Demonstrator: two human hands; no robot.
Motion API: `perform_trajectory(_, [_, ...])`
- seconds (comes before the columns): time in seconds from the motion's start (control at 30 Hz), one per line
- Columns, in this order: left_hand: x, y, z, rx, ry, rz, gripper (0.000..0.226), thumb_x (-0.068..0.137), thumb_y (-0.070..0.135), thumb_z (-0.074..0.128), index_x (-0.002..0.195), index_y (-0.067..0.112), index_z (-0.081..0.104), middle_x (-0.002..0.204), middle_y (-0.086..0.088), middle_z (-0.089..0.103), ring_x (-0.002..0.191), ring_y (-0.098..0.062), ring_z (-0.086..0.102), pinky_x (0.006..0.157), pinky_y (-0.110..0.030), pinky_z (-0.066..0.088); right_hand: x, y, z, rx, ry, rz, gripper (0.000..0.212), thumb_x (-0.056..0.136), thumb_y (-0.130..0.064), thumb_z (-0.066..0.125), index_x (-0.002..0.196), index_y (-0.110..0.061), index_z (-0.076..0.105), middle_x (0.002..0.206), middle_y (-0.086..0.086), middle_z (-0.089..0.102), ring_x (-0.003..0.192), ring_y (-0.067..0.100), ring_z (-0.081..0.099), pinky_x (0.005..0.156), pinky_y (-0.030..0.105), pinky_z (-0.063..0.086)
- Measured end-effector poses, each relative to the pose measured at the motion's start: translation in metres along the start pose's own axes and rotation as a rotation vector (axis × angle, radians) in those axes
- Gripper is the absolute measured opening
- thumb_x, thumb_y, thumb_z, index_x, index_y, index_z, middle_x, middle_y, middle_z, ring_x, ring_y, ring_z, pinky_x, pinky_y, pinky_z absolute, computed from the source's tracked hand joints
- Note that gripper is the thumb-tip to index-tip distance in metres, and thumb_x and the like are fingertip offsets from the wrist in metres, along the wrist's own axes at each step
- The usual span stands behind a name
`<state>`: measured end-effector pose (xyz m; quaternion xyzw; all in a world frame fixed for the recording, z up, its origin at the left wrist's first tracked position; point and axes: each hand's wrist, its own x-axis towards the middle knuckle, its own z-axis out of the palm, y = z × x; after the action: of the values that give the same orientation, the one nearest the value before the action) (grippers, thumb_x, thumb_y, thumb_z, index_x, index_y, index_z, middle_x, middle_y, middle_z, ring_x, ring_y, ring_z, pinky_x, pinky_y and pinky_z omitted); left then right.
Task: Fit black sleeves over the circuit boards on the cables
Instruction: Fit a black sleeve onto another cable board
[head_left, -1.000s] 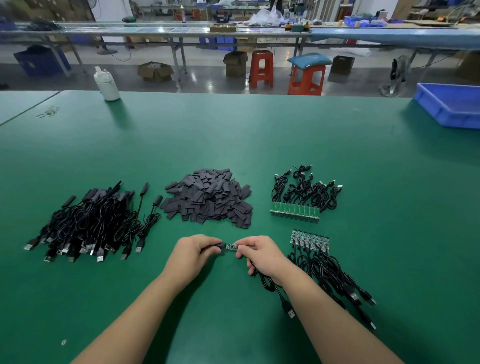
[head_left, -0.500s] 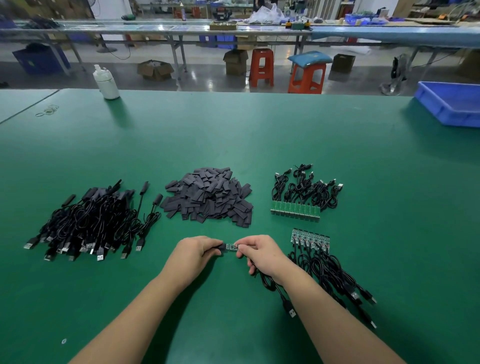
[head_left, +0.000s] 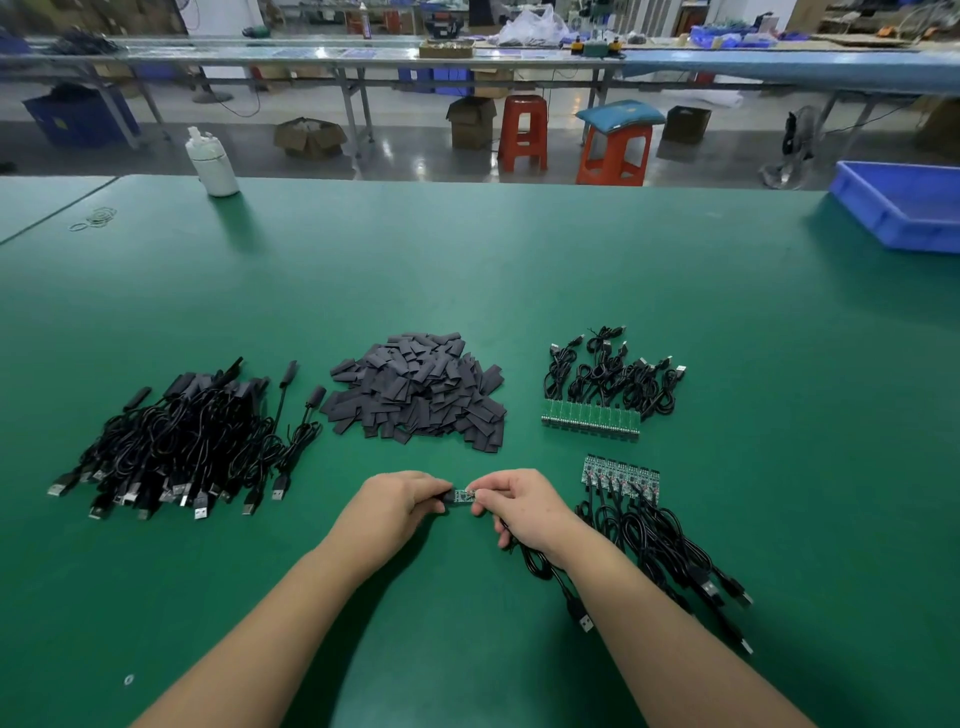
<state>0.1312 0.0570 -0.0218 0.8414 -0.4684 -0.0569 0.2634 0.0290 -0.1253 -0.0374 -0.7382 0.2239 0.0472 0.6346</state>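
Head view. Both hands meet low over the green table (head_left: 519, 270), near the middle of its near edge. The left hand (head_left: 397, 506) has its fingers curled, with thumb and forefinger pinched on a black sleeve (head_left: 447, 496), of which only a short end shows at the fingertips. The right hand (head_left: 519, 506) is likewise curled, pinching the right end of a small green circuit board (head_left: 464, 495). The board spans the gap between the two hands, and its left end touches the sleeve; whether it has entered the sleeve cannot be told. The cable (head_left: 550, 577) of this board runs under the right wrist and ends in a plug (head_left: 584, 621) lying on the table nearer the viewer.

Beyond the hands lies a heap of loose sleeves (head_left: 421, 389). To its left is a pile of sleeved cables (head_left: 182, 441), plugs pointing toward the near edge. To the right, a far bundle of cables with a row of bare boards (head_left: 589, 415) along its near side, and a nearer bundle (head_left: 660, 545) just beside the right forearm, its row of boards (head_left: 621, 475) on the far side.

A white bottle (head_left: 213, 163) stands at the far left edge of the table; a blue bin (head_left: 904, 205) sits at the far right. Some rubber bands (head_left: 96, 218) lie far left.
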Motion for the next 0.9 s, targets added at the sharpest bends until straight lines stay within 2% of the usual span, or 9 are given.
perform_trajectory(0.07, [0.001,0.001,0.000,0.007,-0.002,0.000,0.022,0.092,0.019,0.067,0.113,0.017,0.073,0.103,0.004,0.073,0.093,-0.015,0.066,0.087,-0.030,0.050,0.000,0.000,-0.001,-0.007,0.005,-0.001,0.020,0.100,-0.012,0.057,0.115,-0.014,0.068,0.088,-0.001,0.073,0.053,0.009,0.053,0.053,0.026,0.053])
perform_trajectory(0.3, [0.003,0.014,0.012,-0.004,-0.028,-0.020,0.020,0.094,0.025,0.064,0.112,0.021,0.071,0.099,0.003,0.071,0.092,-0.015,0.064,0.084,-0.030,0.049,0.000,0.000,0.001,-0.011,-0.010,-0.001,0.020,0.099,-0.011,0.057,0.117,-0.010,0.067,0.086,-0.001,0.073,0.051,0.008,0.052,0.050,0.025,0.052])
perform_trajectory(0.53, [0.006,0.017,0.014,0.015,-0.019,-0.044,0.023,0.096,0.026,0.061,0.116,0.020,0.070,0.104,0.001,0.069,0.095,-0.017,0.064,0.086,-0.031,0.049,0.000,0.000,0.000,-0.039,-0.037,-0.015,0.024,0.100,-0.012,0.056,0.120,-0.018,0.067,0.087,-0.002,0.075,0.055,0.010,0.056,0.057,0.028,0.057])
perform_trajectory(0.67, [0.007,0.017,0.012,-0.043,0.028,-0.027,0.018,0.094,0.019,0.064,0.108,0.018,0.074,0.097,0.004,0.071,0.090,-0.014,0.065,0.084,-0.025,0.048,0.000,-0.003,0.001,-0.026,-0.055,-0.010,0.024,0.101,-0.010,0.053,0.120,-0.009,0.068,0.096,0.007,0.074,0.059,0.013,0.061,0.059,0.026,0.057])
perform_trajectory(0.9, [0.007,0.018,0.013,-0.066,0.064,-0.040,0.017,0.093,0.017,0.065,0.107,0.017,0.075,0.096,0.003,0.073,0.087,-0.015,0.066,0.082,-0.026,0.050,-0.002,-0.007,0.001,0.035,-0.092,0.023,0.027,0.103,-0.007,0.048,0.123,-0.002,0.065,0.112,0.017,0.070,0.076,0.015,0.071,0.059,0.022,0.057])
